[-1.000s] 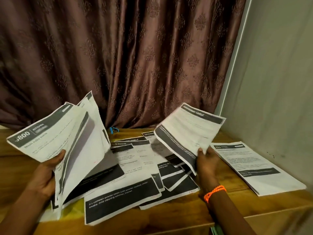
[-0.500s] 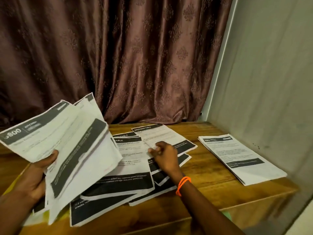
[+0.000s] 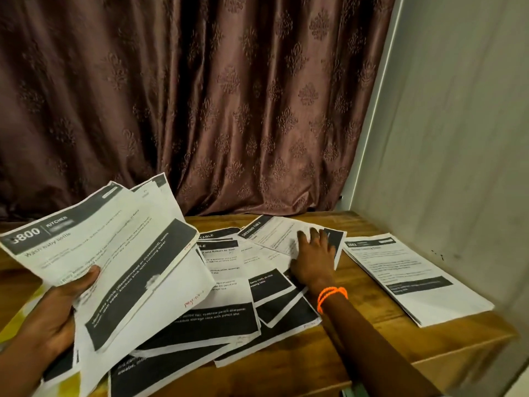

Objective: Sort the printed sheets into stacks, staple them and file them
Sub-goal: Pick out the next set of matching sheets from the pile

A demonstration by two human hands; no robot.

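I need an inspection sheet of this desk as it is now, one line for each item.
Surface: brown wooden table, paper over much of it.
Job's things: loose printed sheets overlapping; neat separate stack on the right.
Clutter: nothing seen.
Grippers: left hand grips a fanned bundle of sheets; right hand rests flat on the "DRESSING TABLE" sheet.
Cables: nothing seen.
Surroundings: brown patterned curtain; pale wall.

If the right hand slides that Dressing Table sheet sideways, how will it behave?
Probably floppy: the sheets in the left hand already bend and fan. The Dressing Table sheet lies loose on other sheets, so under the right hand it likely glides easily, perhaps dragging its neighbours askew.
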